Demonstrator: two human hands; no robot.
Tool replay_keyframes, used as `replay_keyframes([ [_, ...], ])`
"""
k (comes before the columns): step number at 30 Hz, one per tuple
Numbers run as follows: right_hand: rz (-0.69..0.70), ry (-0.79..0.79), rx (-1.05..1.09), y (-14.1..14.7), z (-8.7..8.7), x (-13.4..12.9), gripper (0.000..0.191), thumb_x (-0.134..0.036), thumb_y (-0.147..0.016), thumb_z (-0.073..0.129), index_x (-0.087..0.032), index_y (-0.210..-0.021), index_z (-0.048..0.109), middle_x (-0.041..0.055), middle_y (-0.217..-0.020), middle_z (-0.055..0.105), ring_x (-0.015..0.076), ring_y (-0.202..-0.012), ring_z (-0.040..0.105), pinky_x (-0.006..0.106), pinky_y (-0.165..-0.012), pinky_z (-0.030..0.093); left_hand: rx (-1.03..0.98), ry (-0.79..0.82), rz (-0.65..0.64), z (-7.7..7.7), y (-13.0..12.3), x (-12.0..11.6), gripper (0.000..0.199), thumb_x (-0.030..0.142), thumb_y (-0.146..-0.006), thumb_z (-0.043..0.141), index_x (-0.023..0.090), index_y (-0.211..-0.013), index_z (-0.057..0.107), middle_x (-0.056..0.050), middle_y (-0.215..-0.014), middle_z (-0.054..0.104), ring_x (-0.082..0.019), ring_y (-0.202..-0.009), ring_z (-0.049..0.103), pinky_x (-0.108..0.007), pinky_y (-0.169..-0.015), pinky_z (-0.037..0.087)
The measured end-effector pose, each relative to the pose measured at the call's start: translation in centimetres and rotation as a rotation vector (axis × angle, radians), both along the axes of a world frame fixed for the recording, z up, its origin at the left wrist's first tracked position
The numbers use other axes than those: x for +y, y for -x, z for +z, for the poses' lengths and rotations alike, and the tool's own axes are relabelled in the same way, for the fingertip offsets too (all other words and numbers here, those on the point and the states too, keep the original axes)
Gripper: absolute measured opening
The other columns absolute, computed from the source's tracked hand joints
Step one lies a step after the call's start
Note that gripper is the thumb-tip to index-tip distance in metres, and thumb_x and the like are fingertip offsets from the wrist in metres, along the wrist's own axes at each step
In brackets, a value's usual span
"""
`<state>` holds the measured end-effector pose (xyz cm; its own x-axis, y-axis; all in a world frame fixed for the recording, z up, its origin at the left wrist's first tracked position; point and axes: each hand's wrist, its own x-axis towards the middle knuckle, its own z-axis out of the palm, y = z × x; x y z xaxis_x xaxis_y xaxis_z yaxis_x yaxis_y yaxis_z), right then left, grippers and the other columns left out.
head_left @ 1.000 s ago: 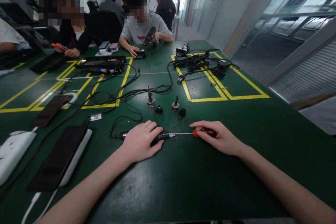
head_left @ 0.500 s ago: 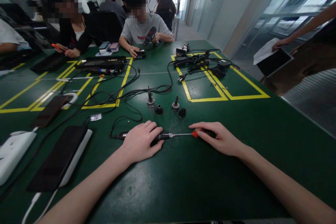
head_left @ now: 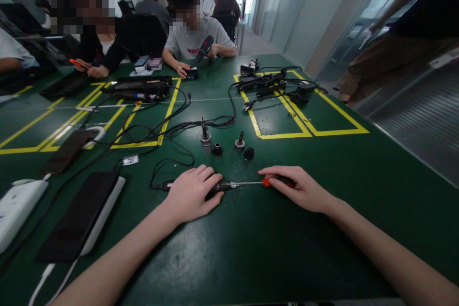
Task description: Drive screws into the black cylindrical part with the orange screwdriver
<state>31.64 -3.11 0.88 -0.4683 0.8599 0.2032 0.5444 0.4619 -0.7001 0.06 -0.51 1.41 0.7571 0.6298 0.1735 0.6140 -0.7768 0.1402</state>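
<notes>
My left hand [head_left: 195, 193] is closed over the black body of a corded soldering-iron-like tool [head_left: 225, 185], which lies on the green table [head_left: 222, 258]. The fingers of my right hand [head_left: 297, 187] are wrapped round the red and black handle of a screwdriver [head_left: 266, 182]. Its thin metal shaft points left and meets the metal tip of the corded tool. Just beyond my hands stand a metal part with a thin upright stem [head_left: 205, 139], a smaller metal part [head_left: 240, 142] and two black caps [head_left: 217, 150] [head_left: 248, 154].
Phones [head_left: 81, 215] [head_left: 68, 150] and a white power strip [head_left: 21, 210] lie at the left. Black cables [head_left: 201, 124] cross the table. More cables [head_left: 276, 83] lie on yellow tape at the back. A person [head_left: 199, 38] across the table holds a drill [head_left: 205, 48].
My hands and the two tools show no visible movement. At the right, a walking person's position has changed, and the papers and dark tablet-like item are no longer visible in the same place.
</notes>
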Motion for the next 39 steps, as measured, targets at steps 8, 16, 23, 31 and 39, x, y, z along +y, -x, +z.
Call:
replay_keyframes([
  [8, -0.039, 0.014, 0.069, 0.01, 0.23, -0.05, 0.026, -0.037, -0.095, 0.067, -0.024, -0.116, 0.076, 0.0073, -0.099, 0.078, 0.0226, -0.088, 0.075, 0.035, -0.080, 0.062, -0.023, 0.003, -0.005, 0.15, 0.08, -0.07, 0.027, 0.036, -0.100, 0.057, 0.017, -0.117, 0.067, -0.007, -0.102, 0.070, -0.023, -0.091, 0.065, -0.036, -0.078, 0.056],
  [16, -0.020, -0.007, 0.016, -0.09, -0.05, -0.04, 0.029, -0.034, -0.100, 0.058, -0.022, -0.119, 0.076, 0.0093, -0.105, 0.081, 0.0228, -0.091, 0.077, 0.034, -0.081, 0.062, -0.021, -0.012, -0.002, 0.17, 0.06, -0.07, 0.027, 0.036, -0.100, 0.058, 0.018, -0.118, 0.067, -0.007, -0.102, 0.071, -0.023, -0.092, 0.066, -0.035, -0.077, 0.055],
  [23, -0.016, 0.008, 0.055, 0.02, 0.19, -0.19, 0.027, -0.034, -0.097, 0.065, -0.022, -0.119, 0.075, 0.0076, -0.101, 0.079, 0.0200, -0.083, 0.075, 0.031, -0.076, 0.062, -0.030, -0.032, -0.012, 0.11, 0.16, -0.01, 0.027, 0.036, -0.099, 0.059, 0.017, -0.117, 0.068, -0.007, -0.101, 0.071, -0.023, -0.091, 0.066, -0.036, -0.076, 0.055],
  [31, -0.002, 0.046, -0.010, 0.16, 0.20, -0.12, 0.031, -0.035, -0.103, 0.053, -0.022, -0.121, 0.075, 0.0084, -0.101, 0.081, 0.0204, -0.081, 0.075, 0.031, -0.069, 0.060, -0.037, 0.000, 0.000, 0.14, 0.12, -0.06, 0.026, 0.035, -0.099, 0.059, 0.017, -0.117, 0.067, -0.007, -0.102, 0.071, -0.023, -0.091, 0.066, -0.036, -0.076, 0.056],
  [39, -0.003, 0.067, 0.028, -0.01, 0.35, -0.20, 0.028, -0.037, -0.096, 0.066, -0.024, -0.119, 0.075, 0.0076, -0.102, 0.078, 0.0227, -0.090, 0.075, 0.036, -0.081, 0.063, -0.034, 0.012, 0.002, 0.16, 0.04, -0.03, 0.026, 0.036, -0.099, 0.057, 0.019, -0.116, 0.067, -0.007, -0.101, 0.070, -0.023, -0.091, 0.065, -0.035, -0.077, 0.056],
])
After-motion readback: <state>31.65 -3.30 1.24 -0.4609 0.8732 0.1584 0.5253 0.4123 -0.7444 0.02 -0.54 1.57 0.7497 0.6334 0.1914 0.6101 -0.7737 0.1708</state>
